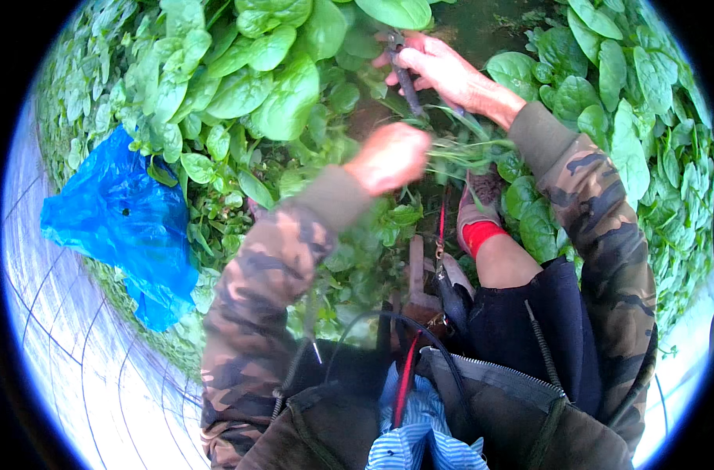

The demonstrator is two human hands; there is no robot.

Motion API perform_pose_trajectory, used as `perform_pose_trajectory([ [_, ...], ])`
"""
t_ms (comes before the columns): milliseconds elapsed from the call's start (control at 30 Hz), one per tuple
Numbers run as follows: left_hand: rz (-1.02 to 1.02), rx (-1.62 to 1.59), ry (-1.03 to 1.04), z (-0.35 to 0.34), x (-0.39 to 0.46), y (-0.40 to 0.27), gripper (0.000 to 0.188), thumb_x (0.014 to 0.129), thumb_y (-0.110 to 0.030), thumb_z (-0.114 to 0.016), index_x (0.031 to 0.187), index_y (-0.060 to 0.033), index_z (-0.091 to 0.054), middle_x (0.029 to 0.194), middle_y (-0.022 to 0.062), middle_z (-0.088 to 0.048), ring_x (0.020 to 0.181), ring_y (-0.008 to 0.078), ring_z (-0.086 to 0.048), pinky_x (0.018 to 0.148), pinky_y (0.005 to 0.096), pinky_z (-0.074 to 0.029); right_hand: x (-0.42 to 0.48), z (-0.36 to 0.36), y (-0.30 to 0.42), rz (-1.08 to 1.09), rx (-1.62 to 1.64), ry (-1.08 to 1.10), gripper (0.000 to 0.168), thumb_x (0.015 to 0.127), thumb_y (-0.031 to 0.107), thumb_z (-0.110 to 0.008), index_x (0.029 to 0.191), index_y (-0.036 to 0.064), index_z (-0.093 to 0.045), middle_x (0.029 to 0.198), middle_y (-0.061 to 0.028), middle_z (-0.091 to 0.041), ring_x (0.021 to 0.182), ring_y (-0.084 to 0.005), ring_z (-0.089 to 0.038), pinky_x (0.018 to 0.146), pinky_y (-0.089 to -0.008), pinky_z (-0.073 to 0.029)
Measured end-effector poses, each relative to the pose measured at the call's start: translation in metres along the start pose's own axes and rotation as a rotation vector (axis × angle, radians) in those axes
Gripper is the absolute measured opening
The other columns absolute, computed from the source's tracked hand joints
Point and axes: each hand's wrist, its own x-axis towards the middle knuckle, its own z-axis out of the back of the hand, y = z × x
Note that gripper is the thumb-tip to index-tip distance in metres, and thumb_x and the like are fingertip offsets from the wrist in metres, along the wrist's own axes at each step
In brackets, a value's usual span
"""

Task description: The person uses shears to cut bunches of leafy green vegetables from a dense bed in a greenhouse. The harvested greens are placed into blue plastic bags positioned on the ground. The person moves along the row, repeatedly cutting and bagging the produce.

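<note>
My right hand (445, 73) holds pruning shears (405, 82) with dark handles, near the top of the view and among broad green leaves. Below it, my left hand (389, 158) is a blurred fist. Thin grass blades (459, 154) trail from its right side, so the fist looks closed around their other end. Leafy green plants (286, 88), resembling Malabar spinach, grow close to the left of both hands. A patch of bare soil (365, 114) shows between the hands.
A blue plastic bag (127, 217) lies on the plants at left. More leafy plants (574, 88) stand at right. My shoe (480, 194) with a red sock rests near the grass. A red strap (407, 376) hangs before me, and pale sheeting (98, 364) is at lower left.
</note>
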Motion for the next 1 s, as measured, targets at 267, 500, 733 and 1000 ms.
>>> perform_pose_trajectory([
  [267, 0.085, -0.159, -0.102, -0.033, 0.042, -0.082, 0.047, 0.075, -0.004, -0.059, 0.12, 0.0084, -0.049, 0.106, 0.0298, -0.061, 0.096, 0.0461, -0.062, 0.083, 0.0506, -0.054, 0.01, 0.008, 0.022, -0.15, -0.013, 0.057, 0.061, 0.095, 0.029, -0.045, 0.149, 0.004, -0.034, 0.133, -0.015, -0.057, 0.104, -0.0225, -0.061, 0.094, -0.0395, -0.051],
  [500, 0.29, 0.562, -0.087, -0.016, 0.008, -0.047, 0.016, 0.078, -0.015, -0.062, 0.088, -0.0078, -0.072, 0.085, 0.0086, -0.067, 0.089, 0.0264, -0.061, 0.07, 0.0405, -0.045, 0.015, 0.001, 0.023, -0.141, 0.12, -0.01, 0.056, 0.095, 0.024, -0.043, 0.147, 0.003, -0.035, 0.13, -0.0199, -0.058, 0.115, -0.0275, -0.062, 0.101, -0.039, -0.048],
  [733, 0.482, 0.493, 0.068, -0.011, -0.004, -0.007, 0.018, 0.08, -0.01, -0.061, 0.091, -0.0044, -0.073, 0.095, 0.0174, -0.069, 0.089, 0.0315, -0.066, 0.069, 0.04, -0.054, 0.021, 0.013, 0.014, -0.049, 0.014, -0.016, 0.059, 0.096, 0.026, -0.042, 0.146, -0.005, -0.034, 0.124, -0.0167, -0.062, 0.103, -0.0219, -0.066, 0.055, -0.024, -0.058],
  [1000, 0.52, 0.309, 0.26, 0.003, 0.004, 0.03, 0.02, 0.077, -0.014, -0.062, 0.089, -0.0019, -0.074, 0.094, 0.0213, -0.071, 0.088, 0.0377, -0.07, 0.073, 0.0462, -0.057, 0.013, 0.007, 0.022, -0.083, 0.055, -0.006, 0.057, 0.097, 0.025, -0.042, 0.145, -0.005, -0.033, 0.123, -0.0179, -0.062, 0.104, -0.0237, -0.065, 0.097, -0.0342, -0.051],
])
